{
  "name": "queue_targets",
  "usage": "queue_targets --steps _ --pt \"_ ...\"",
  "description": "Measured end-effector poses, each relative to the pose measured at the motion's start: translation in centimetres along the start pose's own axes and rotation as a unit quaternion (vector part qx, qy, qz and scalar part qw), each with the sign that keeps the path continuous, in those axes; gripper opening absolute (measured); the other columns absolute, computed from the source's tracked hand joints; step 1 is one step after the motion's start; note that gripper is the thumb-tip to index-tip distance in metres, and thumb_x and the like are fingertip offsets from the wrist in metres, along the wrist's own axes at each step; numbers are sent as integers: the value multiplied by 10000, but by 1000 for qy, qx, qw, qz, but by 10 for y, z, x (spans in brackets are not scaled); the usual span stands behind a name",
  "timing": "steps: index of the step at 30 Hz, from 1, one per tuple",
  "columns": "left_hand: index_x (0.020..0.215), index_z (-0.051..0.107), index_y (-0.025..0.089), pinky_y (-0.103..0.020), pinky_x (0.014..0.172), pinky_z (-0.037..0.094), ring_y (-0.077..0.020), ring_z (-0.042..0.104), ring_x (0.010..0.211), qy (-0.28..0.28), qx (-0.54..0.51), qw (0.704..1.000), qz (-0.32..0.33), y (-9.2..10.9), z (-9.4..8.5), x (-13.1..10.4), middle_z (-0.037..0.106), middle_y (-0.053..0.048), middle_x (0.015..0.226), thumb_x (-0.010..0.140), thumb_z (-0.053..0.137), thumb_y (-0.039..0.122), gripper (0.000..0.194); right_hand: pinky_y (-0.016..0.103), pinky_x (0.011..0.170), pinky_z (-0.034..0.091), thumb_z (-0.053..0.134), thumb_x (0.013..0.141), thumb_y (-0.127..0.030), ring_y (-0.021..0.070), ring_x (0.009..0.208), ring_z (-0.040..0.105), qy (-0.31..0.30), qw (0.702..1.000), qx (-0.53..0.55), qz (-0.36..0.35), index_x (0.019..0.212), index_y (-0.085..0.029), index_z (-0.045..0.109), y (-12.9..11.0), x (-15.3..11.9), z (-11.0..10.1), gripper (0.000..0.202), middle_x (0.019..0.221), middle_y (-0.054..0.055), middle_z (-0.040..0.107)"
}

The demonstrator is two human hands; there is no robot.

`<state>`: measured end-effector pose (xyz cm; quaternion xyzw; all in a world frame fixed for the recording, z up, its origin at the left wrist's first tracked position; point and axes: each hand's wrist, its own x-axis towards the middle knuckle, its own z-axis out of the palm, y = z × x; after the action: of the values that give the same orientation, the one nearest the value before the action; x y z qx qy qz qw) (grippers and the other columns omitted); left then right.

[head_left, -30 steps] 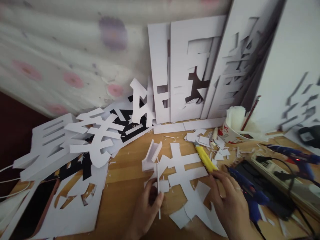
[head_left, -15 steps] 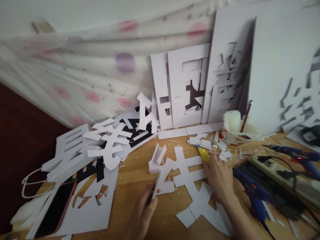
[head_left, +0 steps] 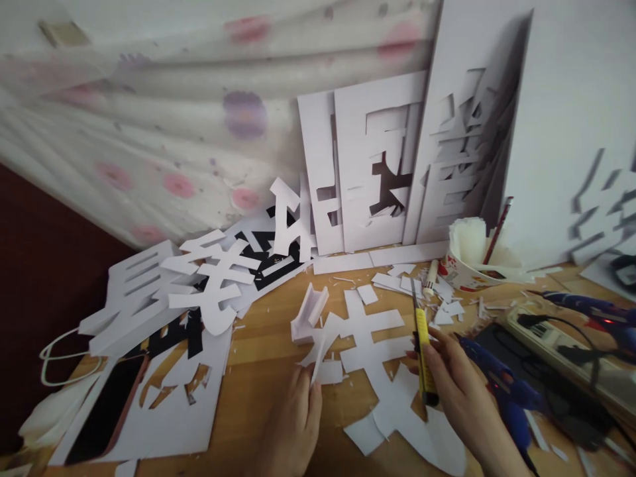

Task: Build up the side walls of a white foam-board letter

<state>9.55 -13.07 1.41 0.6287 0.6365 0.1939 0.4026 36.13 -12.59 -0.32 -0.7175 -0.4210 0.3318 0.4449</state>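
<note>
1. The left hand [head_left: 297, 414] pinched a thin, straight white strip of card or foam board [head_left: 318, 354], edge-on above the table; the right hand [head_left: 460, 371] was closed around a yellow-and-black plastic utility knife [head_left: 422, 334], blade pointing away from the person.
2. Beneath and between them lay a flat white cut-out shape with crossing arms [head_left: 365, 348]; just beyond the left hand stood a small white trough-shaped piece [head_left: 309, 317].
3. The exposed blade could have nicked the cut-out or a finger if the knife had slipped, and too tight a pinch could have bent the strip.
4. A blue glue gun [head_left: 511, 387] lay near the right forearm, where a careless elbow might have knocked it.
5. Scraps littered the brown wooden table [head_left: 261, 371]; tall white stencilled boards [head_left: 354, 165] leaned behind, beside a pale flowered curtain [head_left: 173, 132].
</note>
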Motion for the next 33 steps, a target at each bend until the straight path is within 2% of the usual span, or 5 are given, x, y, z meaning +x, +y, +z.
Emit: queue_targets --steps 6,13,18,27,33 --pt "1299 623 147 -397 956 541 -301 684 1107 28 45 998 -18 8 9 10 664 -200 1300 903 368 272 487 324 605 573 506 902 -647 238 751 717 -5 989 108 98 1276 -202 577 14 -7 7 586 932 79 742" --pt "1340 573 121 -427 980 528 -298 654 1162 7 74 997 -19 7 9 13 600 -220 1341 949 276 264 511 386 619 515 622 702 -576 309 707 694 -71 983 -170 4 847 -235 634 27 -6 14 370 753 86 715" --pt "1310 568 158 -412 1013 521 -266 638 1203 18 73 997 -17 -2 9 13 580 -192 1337 962 285 246 457 390 839 554 577 802 -391 283 984 706 -150 958 -223 -104 1048 -217 669 48 -22 4 315 1131 132 706" --pt "1254 630 189 -428 1041 518 -254 651 1193 30 36 998 29 -14 -2 5 613 -164 1277 966 305 310 450 460 986 505 631 724 -338 331 1171 612 -49 971 -209 -101 1072 -173 621 55 -26 9 385 1269 178 570" --pt "1028 683 216 -388 860 581 -266 726 985 104 24 993 39 -31 -22 1 737 -120 1043 937 423 409 336 420 875 538 662 692 -320 290 982 658 -63 968 -225 -87 993 -194 651 55 -29 17 327 1066 122 630"
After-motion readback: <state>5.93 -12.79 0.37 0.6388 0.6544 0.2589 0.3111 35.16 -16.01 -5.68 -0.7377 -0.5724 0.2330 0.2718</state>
